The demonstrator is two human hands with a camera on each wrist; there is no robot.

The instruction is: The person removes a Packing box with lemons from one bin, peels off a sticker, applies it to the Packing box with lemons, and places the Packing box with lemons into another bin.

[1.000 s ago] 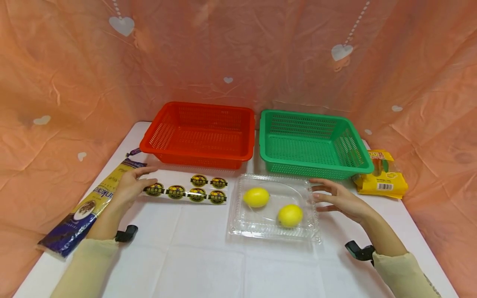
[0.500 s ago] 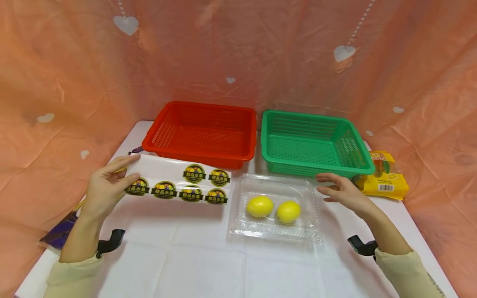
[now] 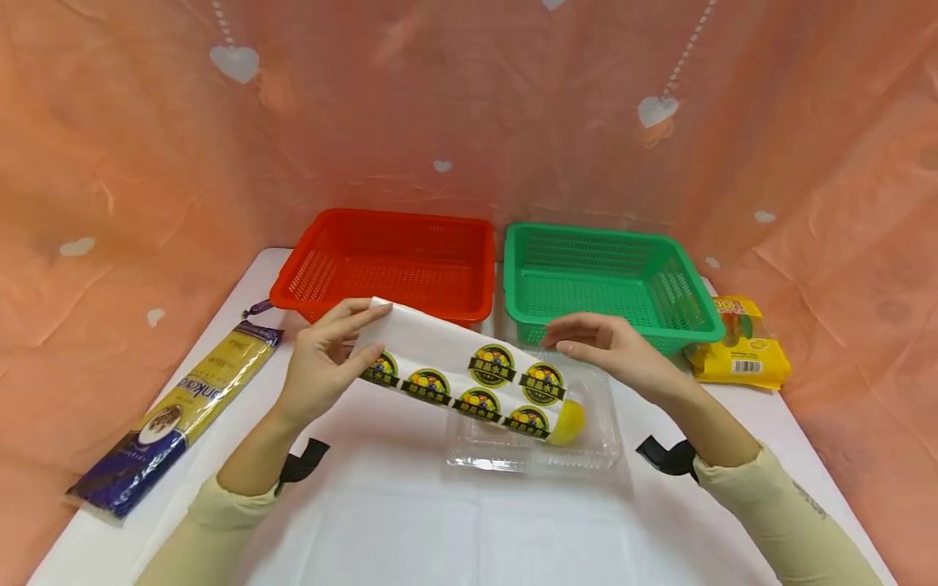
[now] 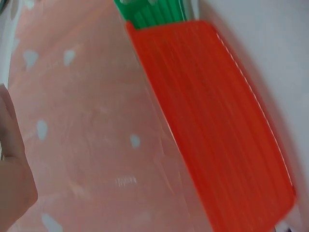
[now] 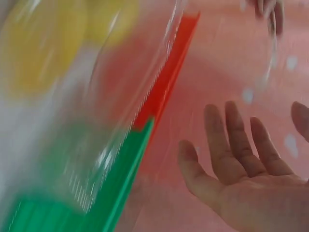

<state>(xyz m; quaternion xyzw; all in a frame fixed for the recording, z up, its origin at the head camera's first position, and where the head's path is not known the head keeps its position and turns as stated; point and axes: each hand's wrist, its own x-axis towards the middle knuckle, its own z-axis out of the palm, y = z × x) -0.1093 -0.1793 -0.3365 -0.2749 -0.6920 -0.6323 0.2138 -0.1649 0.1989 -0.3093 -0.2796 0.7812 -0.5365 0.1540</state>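
Observation:
My left hand (image 3: 322, 370) pinches the left end of a white sheet of round fruit stickers (image 3: 428, 342), held tilted above the table. The sheet's right end hangs over a clear plastic clamshell box (image 3: 476, 457) and hides part of it. One yellow lemon (image 3: 569, 423) shows past the sheet; in the right wrist view two blurred lemons (image 5: 43, 48) appear in the box. My right hand (image 3: 615, 350), fingers relaxed and apart from the sheet, hovers just off its right end. In the left wrist view only the edge of my left hand (image 4: 14, 188) is visible.
A red basket (image 3: 381, 311) and a green basket (image 3: 615, 327) stand side by side at the back. A gold and purple packet (image 3: 176, 419) lies along the left. At the far right rests a yellow bag (image 3: 747, 362). An orange curtain (image 3: 454, 106) hangs behind.
My left hand has lifted the sticker sheet off the table and carried it right, over the box. My right hand has moved left and away from the box's edge. The lemons shifted inside the box.

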